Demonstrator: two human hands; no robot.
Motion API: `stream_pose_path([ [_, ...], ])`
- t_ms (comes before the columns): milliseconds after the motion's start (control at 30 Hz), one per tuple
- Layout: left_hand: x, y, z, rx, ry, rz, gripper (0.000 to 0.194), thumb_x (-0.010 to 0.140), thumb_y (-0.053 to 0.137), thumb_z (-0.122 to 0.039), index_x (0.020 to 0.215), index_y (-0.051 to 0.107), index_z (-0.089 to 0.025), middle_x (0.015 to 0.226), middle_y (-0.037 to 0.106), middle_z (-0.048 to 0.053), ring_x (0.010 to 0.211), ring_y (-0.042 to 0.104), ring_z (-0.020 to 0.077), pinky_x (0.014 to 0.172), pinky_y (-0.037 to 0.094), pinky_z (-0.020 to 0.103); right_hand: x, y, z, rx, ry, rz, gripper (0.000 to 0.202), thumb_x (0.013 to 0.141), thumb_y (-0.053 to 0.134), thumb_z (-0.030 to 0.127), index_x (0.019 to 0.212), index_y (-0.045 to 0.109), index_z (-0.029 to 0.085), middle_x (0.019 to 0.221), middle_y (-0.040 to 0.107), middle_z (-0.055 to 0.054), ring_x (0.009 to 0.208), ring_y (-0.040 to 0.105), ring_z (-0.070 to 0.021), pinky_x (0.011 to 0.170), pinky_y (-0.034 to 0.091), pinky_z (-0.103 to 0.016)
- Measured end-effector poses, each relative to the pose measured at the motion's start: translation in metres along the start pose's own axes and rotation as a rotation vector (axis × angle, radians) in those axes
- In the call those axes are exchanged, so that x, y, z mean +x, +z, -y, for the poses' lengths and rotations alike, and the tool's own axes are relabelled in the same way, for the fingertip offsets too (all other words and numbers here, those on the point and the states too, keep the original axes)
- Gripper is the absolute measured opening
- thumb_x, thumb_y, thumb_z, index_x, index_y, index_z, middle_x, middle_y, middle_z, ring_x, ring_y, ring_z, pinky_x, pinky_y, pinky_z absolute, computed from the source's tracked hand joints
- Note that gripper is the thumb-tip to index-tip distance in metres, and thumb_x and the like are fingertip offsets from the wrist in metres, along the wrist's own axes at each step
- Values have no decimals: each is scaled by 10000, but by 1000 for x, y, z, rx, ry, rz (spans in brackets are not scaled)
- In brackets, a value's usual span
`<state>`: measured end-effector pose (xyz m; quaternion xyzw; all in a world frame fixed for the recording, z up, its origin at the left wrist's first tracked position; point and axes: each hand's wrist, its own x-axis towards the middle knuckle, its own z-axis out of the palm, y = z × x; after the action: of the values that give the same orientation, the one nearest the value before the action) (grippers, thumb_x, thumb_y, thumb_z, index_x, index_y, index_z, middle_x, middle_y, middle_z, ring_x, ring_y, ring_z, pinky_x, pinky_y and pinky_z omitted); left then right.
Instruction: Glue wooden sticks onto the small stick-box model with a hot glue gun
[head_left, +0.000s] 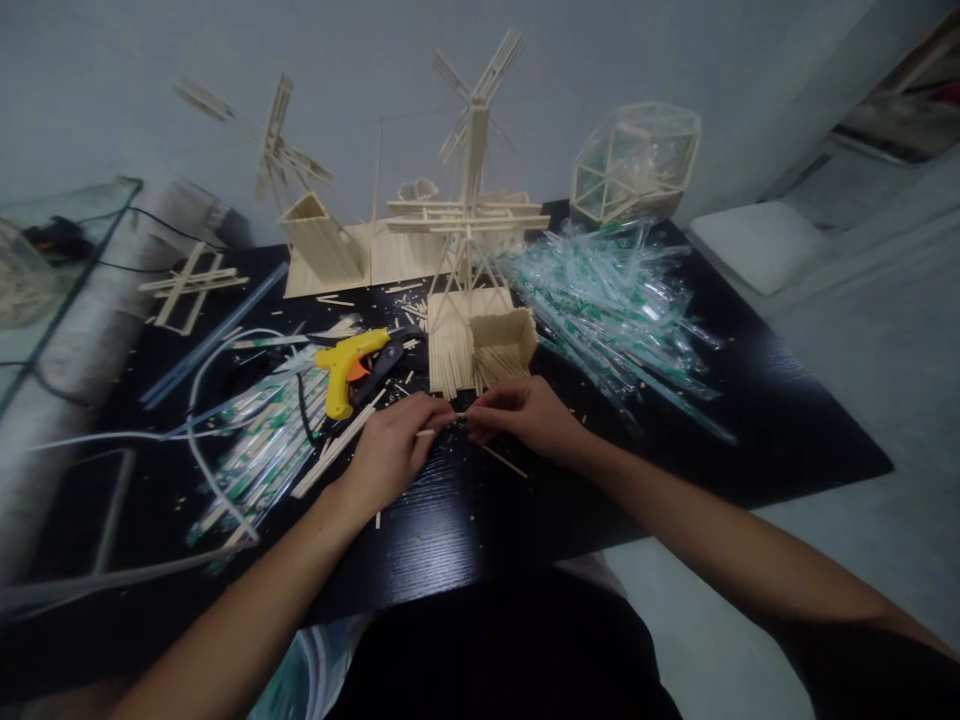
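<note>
My left hand (394,445) is closed in a pinch, and a short end of a thin wooden stick (425,432) pokes out by its fingers. My right hand (536,415) is also pinched, its fingertips almost meeting the left ones at a small pale piece of stick (460,415), largely hidden by the fingers. Just beyond the hands stands a small wooden box (517,328) made of sticks, beside loose sticks on a wooden base (448,325). A yellow glue gun (341,370) with an orange trigger lies left of my left hand.
A windmill model (474,160) of sticks rises at the back centre; another wooden tower (319,240) stands left. Piled clear plastic wrappers (622,290) cover the right side. Wrapped stick packs (262,450) and a white cable (196,400) lie left on the black table (450,540).
</note>
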<state>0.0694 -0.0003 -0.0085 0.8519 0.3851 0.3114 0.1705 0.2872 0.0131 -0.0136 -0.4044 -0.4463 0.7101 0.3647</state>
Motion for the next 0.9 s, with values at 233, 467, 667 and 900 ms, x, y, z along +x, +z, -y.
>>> stream_pose_path([
  [233,-2,1,-3,7,37,-41,123,998,550,-176,1012,668,-145,844,696,50,738,656,142,683,510,239,-1,5,-4,58,7,-9,335,661,901,414,780,754,138,705,769,-37,616,735,-152,669,631,-297],
  [467,-4,2,-6,1,28,-21,144,1009,524,-182,1035,662,-153,845,693,46,742,653,138,702,524,246,-2,7,-3,34,-16,6,312,678,891,408,794,763,147,686,769,-26,619,736,-145,655,622,-272],
  [667,2,-3,-7,1,-85,-47,162,1012,541,-266,1039,674,-178,923,745,54,794,693,158,726,539,259,-1,3,1,-71,-121,-48,294,705,876,402,829,769,158,709,771,-21,655,734,-154,695,607,-288],
  [900,5,-8,-5,1,-136,-41,163,1003,536,-242,957,671,-163,847,722,36,757,674,149,710,513,248,-2,2,2,-92,-152,-95,284,680,894,381,818,780,161,709,771,-19,665,734,-162,720,600,-294],
])
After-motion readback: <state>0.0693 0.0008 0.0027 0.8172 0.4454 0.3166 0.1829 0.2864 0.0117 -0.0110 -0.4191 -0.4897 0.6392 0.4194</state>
